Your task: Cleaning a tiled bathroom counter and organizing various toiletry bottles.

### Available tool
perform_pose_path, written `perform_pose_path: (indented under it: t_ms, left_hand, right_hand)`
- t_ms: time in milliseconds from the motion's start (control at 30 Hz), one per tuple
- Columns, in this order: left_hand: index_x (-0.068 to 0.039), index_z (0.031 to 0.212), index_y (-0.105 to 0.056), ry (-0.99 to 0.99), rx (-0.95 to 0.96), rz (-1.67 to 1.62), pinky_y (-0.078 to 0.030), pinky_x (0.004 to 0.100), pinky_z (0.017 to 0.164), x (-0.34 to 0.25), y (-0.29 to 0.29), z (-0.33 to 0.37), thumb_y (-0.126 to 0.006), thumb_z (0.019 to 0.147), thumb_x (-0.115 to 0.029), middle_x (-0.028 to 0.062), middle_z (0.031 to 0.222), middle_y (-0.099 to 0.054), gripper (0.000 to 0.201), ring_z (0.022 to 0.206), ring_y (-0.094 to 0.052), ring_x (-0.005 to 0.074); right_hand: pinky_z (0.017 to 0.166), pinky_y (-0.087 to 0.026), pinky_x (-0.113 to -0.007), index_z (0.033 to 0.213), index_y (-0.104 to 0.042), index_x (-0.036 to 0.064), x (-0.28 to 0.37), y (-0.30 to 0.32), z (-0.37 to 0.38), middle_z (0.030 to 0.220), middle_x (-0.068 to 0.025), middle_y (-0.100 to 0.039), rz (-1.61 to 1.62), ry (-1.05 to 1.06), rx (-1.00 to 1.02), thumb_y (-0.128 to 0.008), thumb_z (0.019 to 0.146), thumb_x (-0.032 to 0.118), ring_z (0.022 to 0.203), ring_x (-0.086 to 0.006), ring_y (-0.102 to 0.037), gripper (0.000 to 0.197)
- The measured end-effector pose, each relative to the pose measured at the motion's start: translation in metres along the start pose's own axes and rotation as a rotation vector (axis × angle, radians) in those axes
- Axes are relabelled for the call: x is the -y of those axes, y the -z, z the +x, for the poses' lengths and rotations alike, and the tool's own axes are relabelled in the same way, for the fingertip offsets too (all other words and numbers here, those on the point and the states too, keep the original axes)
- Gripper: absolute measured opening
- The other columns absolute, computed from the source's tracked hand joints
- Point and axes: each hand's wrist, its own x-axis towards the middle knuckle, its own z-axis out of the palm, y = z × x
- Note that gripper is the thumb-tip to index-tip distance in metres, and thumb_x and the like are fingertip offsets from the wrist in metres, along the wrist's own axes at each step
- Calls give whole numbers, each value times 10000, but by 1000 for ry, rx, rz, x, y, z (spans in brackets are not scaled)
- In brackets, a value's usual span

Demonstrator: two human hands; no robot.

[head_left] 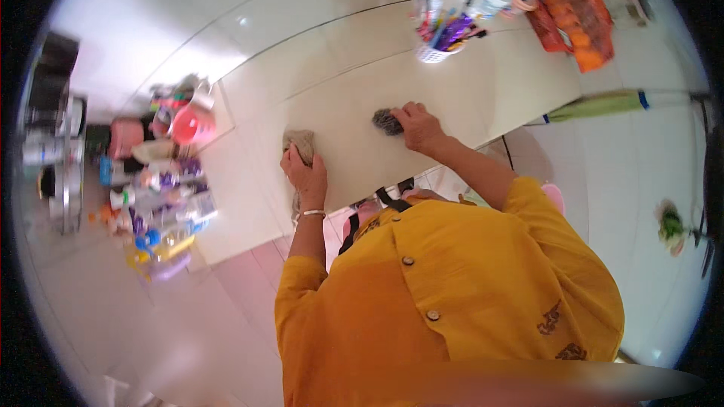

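Observation:
A cream-coloured countertop (347,98) runs across in front of me. My left hand (305,173) is closed on a beige-brown cloth (299,139), pressed to the counter; part of the cloth trails down beside the wrist, which wears a pale bangle. Further right, my right hand (419,126) grips a dark grey scouring pad (388,122) against the counter surface. Its fingers wrap over the pad's right side and hide that part.
Pink cups (193,125) and many bottles (162,181) crowd the counter's left end. At the back stands a white basket (439,53) of brushes and pens, with an orange net bag (577,22) farther right. A green cloth (596,106) hangs by the right edge.

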Motion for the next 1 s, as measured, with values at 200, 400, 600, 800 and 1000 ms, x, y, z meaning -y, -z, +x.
perform_pose_path:
  t_ms: [200,400,600,800,1000]
  left_hand:
    - [39,1145,-507,-123,70,-2,-364,433,920,3,-6,13,-568,690,-56,238,1148,-465,469,1029,-454,369]
    - [41,1150,-495,87,-58,-229,-364,441,910,33,23,81,-514,712,-58,237,1145,-484,450,1023,-458,365]
    - [-1,1315,-344,116,-84,327,-234,460,1029,47,0,105,-566,726,-151,233,1336,-338,648,1258,-260,392]
    - [8,1185,-497,-539,210,1056,-193,428,1081,-25,-73,104,-436,777,-58,170,1312,-387,418,1236,-316,345]
    - [-126,1214,-479,-344,738,20,-272,373,1052,-130,-116,20,-486,694,7,158,1164,-500,537,1159,-417,315]
  right_hand:
    - [799,-467,-423,1062,-526,80,-47,25,-17,967,-154,-540,306,-250,-43,-552,663,57,925,-336,-536,401]
    - [762,-485,-346,1092,-516,46,-113,28,-64,934,-136,-607,791,-377,-212,-570,669,90,851,-246,-600,429]
    - [644,-454,-280,1127,-506,34,-113,62,-99,804,-63,-566,726,-606,-127,-533,686,48,693,-142,-530,441]
    - [673,-433,-255,1138,-498,27,-129,58,-126,842,-52,-554,862,-677,-139,-519,697,23,731,-121,-509,442]
    - [714,-446,-248,1147,-498,39,-145,63,-115,917,-74,-577,916,-733,-120,-546,717,35,813,-111,-534,433]
